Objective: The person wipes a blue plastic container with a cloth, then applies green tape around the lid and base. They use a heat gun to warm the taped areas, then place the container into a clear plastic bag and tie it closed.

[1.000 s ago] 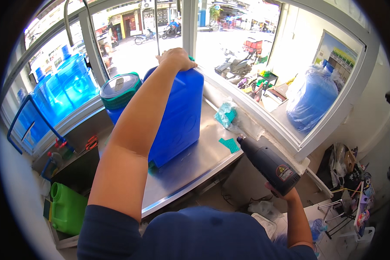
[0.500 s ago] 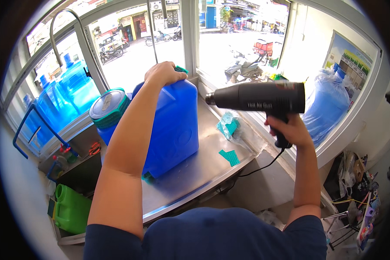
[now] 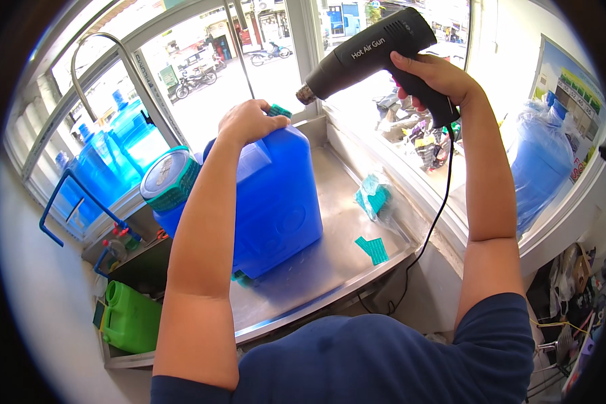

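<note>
1. Black plastic heat gun (image 3: 374, 57): best swept evenly over the teal patterned band (image 3: 280, 111), hot nozzle (image 3: 306, 95) angled away from skin.
2. The right hand (image 3: 439, 77) is closed around the gun.
3. The left hand (image 3: 250, 122) bends over the upright blue plastic container (image 3: 276, 202); its grip is hidden.
4. The band sits atop the container, just beside the left fingers, near the nozzle but apart.

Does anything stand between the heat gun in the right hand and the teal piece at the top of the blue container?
Nothing visible stands between the heat gun and the teal piece; the left hand is close beside it, on top of the blue container.
</note>
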`<act>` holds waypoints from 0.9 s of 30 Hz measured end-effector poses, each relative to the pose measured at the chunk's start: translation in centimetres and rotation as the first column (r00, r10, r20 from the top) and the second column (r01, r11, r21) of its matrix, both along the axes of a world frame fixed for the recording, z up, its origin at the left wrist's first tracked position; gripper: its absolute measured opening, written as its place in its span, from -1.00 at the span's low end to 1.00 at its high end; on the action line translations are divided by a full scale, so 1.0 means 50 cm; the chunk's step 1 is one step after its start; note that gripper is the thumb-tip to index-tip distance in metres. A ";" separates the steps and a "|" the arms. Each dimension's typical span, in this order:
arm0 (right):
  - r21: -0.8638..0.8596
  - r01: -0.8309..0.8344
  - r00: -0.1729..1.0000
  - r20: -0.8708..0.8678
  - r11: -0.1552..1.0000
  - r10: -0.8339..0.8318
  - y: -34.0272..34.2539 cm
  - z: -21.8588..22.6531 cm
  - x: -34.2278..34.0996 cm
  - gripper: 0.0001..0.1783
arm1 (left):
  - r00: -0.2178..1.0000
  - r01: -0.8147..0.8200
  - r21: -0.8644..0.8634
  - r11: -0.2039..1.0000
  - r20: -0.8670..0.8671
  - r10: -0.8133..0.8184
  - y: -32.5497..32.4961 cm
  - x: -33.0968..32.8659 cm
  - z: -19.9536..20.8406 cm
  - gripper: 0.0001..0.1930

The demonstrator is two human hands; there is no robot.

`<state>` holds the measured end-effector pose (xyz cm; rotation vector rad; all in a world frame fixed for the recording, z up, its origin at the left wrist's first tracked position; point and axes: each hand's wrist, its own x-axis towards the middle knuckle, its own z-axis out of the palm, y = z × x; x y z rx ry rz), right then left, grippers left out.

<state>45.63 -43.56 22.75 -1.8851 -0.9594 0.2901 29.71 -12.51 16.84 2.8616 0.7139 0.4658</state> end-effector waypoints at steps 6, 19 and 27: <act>-0.121 -0.063 0.981 0.177 0.991 0.084 0.027 0.079 0.001 -0.31 | 1.000 -0.025 -0.019 1.000 -0.007 0.025 -0.006 -0.001 0.003 -0.36; -0.367 -0.037 0.948 0.281 0.929 0.149 0.111 0.210 -0.027 -0.34 | 0.996 -0.084 -0.068 0.994 -0.025 0.082 -0.037 -0.010 0.010 -0.32; -0.415 -0.096 0.941 0.258 0.905 0.218 0.133 0.231 -0.012 -0.34 | 0.923 -0.373 0.135 0.918 0.156 0.352 -0.091 0.008 -0.048 0.09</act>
